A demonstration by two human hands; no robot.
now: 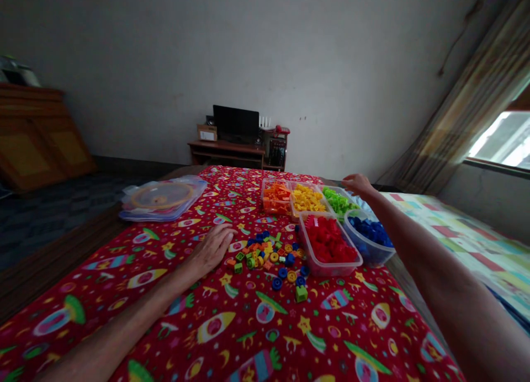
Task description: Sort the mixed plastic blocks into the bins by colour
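My left hand lies flat on the red patterned cloth, fingers stretched out and holding nothing. Just right of its fingertips is a loose pile of small toy building bricks in orange, yellow, green and blue, with several round wheel-like pieces among them. My right hand hovers at the far edge of the box of green bricks, its fingers loosely extended and nothing visible in them. The box of red bricks and the round tub of blue bricks stand nearer, the tub below my right forearm.
Boxes of orange bricks and yellow bricks stand behind the red one. Stacked plastic lids lie at the left edge. Beyond the table is a desk with a monitor; a bed is at the right.
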